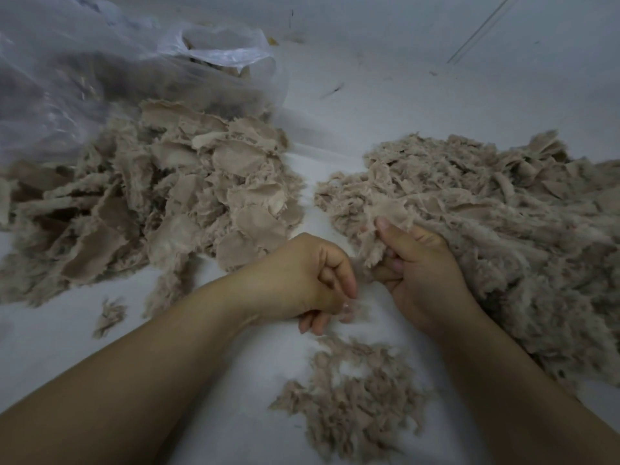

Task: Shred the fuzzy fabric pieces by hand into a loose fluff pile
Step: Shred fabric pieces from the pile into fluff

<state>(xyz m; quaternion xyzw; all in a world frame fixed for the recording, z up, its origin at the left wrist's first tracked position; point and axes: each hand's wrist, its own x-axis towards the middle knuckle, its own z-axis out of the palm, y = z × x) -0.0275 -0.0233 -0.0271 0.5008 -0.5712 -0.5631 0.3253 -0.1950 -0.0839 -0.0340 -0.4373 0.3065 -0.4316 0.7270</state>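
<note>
Right hand: your right hand [422,273] grips a scrap of beige fuzzy fabric [382,226], thumb pressed up along its front and fingers curled behind it, at the near edge of the right-hand heap.
Left hand: your left hand [308,280] is curled into a loose fist just beside the right one, fingertips pointing down; a blurred wisp of fluff seems to sit at the fingertips, but I cannot tell whether you are pinching it.
Fluff pile: the small loose pile of beige shredded fluff [352,397] lies on the white surface [419,105] directly below and nearer to you than both hands, between your forearms.
Left heap: a large heap of flat, ragged-edged beige fabric pieces [161,196] lies to your left, well apart from the hands.
Right heap: a large heap of shaggier beige fabric [503,229] lies to your right, touching your right hand and forearm.
Bag: a clear crumpled plastic bag [100,68] lies behind the left heap, its mouth open towards the right.
Stray tuft: one small beige tuft [109,315] lies alone, near your left forearm.
</note>
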